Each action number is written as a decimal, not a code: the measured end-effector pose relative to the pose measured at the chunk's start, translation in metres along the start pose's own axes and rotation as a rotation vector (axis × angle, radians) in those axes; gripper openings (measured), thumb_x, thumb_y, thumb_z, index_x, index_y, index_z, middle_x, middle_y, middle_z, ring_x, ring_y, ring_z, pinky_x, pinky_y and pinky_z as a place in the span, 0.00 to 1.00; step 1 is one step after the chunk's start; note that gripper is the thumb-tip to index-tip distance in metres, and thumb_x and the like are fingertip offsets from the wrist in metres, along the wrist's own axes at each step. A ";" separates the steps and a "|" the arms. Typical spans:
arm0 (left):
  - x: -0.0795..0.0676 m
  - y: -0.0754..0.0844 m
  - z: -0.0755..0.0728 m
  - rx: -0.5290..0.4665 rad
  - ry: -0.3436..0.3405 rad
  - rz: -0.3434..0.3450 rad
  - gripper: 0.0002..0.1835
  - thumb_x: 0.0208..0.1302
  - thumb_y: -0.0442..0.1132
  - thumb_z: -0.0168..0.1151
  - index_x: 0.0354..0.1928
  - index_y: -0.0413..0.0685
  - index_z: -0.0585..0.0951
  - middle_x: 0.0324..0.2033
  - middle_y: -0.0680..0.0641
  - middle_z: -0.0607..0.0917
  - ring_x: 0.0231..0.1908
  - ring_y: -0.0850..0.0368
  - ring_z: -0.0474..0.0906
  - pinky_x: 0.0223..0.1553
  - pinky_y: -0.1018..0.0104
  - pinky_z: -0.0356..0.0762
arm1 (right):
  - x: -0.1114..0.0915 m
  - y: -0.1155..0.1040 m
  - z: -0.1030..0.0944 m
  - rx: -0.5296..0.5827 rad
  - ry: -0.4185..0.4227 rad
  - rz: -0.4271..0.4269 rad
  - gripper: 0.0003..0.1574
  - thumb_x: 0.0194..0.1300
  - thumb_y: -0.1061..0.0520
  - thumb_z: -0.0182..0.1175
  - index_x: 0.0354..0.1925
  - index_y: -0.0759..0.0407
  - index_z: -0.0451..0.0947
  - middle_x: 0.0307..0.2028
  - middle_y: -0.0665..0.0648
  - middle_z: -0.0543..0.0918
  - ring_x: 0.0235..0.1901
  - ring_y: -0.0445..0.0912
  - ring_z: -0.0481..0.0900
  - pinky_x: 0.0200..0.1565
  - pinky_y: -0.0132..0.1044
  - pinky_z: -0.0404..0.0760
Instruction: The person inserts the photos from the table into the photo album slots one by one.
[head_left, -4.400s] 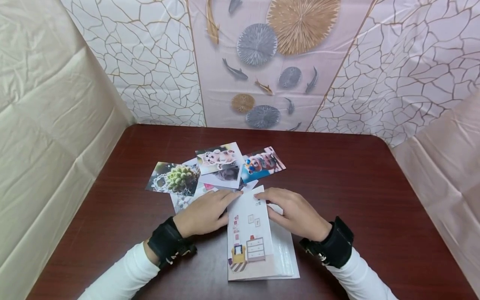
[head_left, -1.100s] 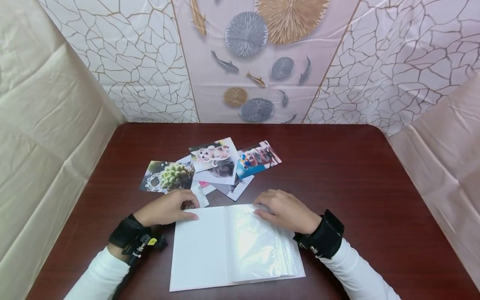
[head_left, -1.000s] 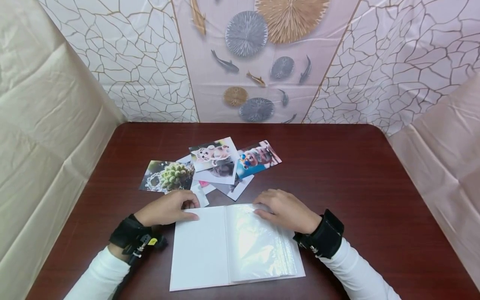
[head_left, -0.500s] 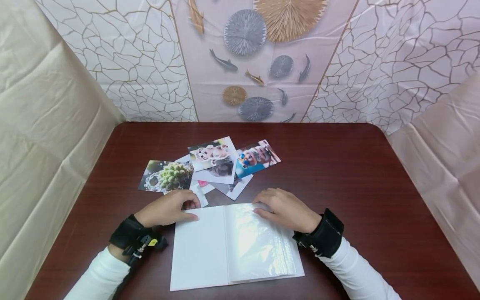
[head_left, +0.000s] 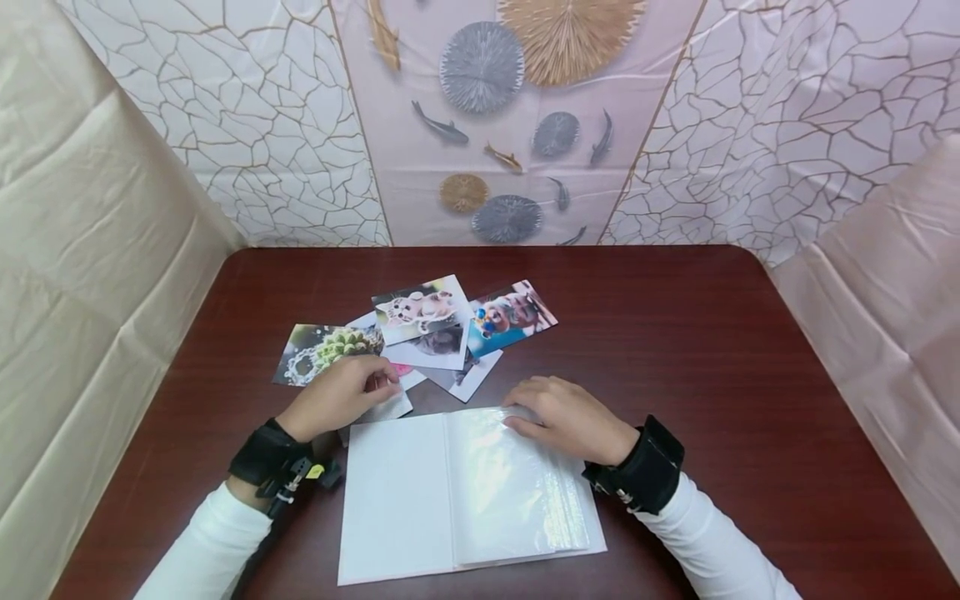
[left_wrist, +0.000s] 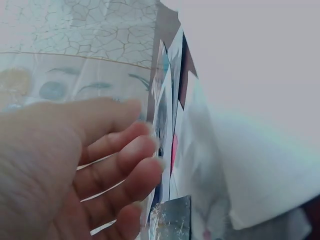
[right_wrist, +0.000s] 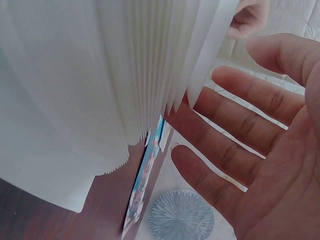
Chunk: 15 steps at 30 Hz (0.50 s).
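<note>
A photo album (head_left: 397,500) lies spread on the table, a blank white inside cover on the left and clear plastic sleeves (head_left: 517,492) on the right. My right hand (head_left: 570,421) rests at the top of the sleeves; in the right wrist view its fingers (right_wrist: 225,150) are spread beside the page edges. Over the near left of a loose pile of photos hovers my left hand (head_left: 337,396), loosely bent and holding nothing. It partly covers a cactus photo (head_left: 303,350). A kitten photo (head_left: 420,312) tops the pile, and a blue-and-pink animal photo (head_left: 512,321) lies to its right.
The dark red-brown table (head_left: 712,350) stretches to both sides of the album. Behind it hangs a patterned cloth (head_left: 562,175), with pale cloth (head_left: 97,250) on the left side. Further photos are partly hidden under the pile.
The album, seen earlier with its cover half raised under both hands, now lies open flat. My left hand has just left the cover's top edge and moved up over the photos. The right hand stays put.
</note>
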<state>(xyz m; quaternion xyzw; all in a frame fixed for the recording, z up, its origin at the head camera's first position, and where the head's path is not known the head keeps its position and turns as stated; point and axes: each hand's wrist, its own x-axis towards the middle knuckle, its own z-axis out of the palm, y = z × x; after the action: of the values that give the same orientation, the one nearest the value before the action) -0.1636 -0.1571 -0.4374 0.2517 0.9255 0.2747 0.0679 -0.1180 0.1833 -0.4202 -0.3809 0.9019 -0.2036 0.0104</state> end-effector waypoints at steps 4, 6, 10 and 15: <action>0.010 -0.001 -0.004 0.035 0.029 -0.055 0.07 0.60 0.45 0.66 0.38 0.54 0.83 0.19 0.55 0.75 0.21 0.59 0.69 0.23 0.64 0.69 | 0.000 -0.001 0.000 0.004 -0.001 0.003 0.16 0.68 0.47 0.56 0.46 0.53 0.83 0.41 0.46 0.84 0.45 0.38 0.78 0.52 0.40 0.75; 0.015 -0.004 -0.006 0.047 0.034 -0.073 0.06 0.61 0.45 0.65 0.37 0.53 0.83 0.19 0.55 0.76 0.21 0.58 0.70 0.23 0.64 0.70 | 0.000 -0.001 -0.001 0.007 0.001 0.002 0.16 0.68 0.47 0.56 0.46 0.53 0.83 0.40 0.47 0.84 0.45 0.38 0.78 0.52 0.40 0.75; 0.029 -0.015 -0.013 0.072 0.061 -0.095 0.05 0.62 0.44 0.63 0.36 0.52 0.82 0.21 0.54 0.78 0.23 0.58 0.71 0.25 0.63 0.71 | -0.001 -0.001 -0.002 0.008 0.005 0.005 0.16 0.68 0.47 0.57 0.46 0.53 0.83 0.40 0.47 0.84 0.45 0.39 0.78 0.53 0.40 0.75; 0.049 -0.033 -0.024 0.095 0.101 -0.165 0.07 0.63 0.46 0.63 0.37 0.52 0.81 0.25 0.52 0.80 0.26 0.55 0.73 0.27 0.62 0.72 | -0.001 -0.002 -0.003 0.008 0.003 0.007 0.16 0.68 0.47 0.57 0.46 0.53 0.83 0.41 0.47 0.84 0.45 0.39 0.78 0.53 0.40 0.75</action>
<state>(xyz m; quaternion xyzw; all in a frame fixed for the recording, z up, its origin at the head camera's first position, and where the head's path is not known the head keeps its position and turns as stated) -0.2260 -0.1676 -0.4342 0.1635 0.9573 0.2364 0.0316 -0.1164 0.1841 -0.4166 -0.3775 0.9024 -0.2076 0.0114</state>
